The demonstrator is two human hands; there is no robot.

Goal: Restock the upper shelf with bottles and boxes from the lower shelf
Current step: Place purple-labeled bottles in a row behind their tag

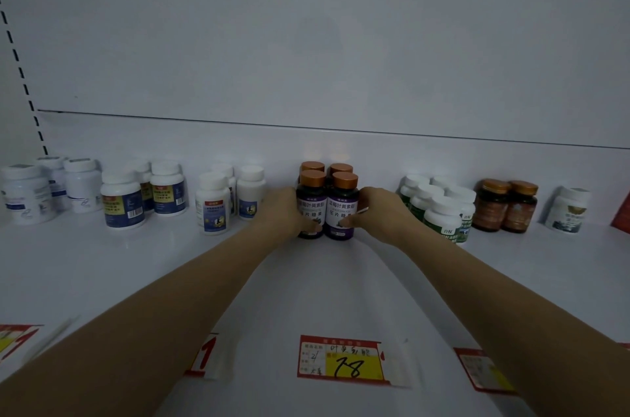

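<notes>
Bottles, head view: four dark bottles (337, 205) with copper caps stand upright, two by two, at the back of the shelf (306, 280). Left hand (286, 212) grips the cluster's left side, thumb curled over the front-left label. Right hand (378, 212) grips its right side, thumb on the front-right label. White bottles (213, 202) stand left of the cluster, green-labelled bottles (439, 212) just right. Price tag (341, 360) lies in front.

Four purple-labelled bottles (326, 208), two brown bottles (506, 208), five green-labelled white bottles (443, 217), ten other white bottles (122, 202), at least four price tags (341, 360).
</notes>
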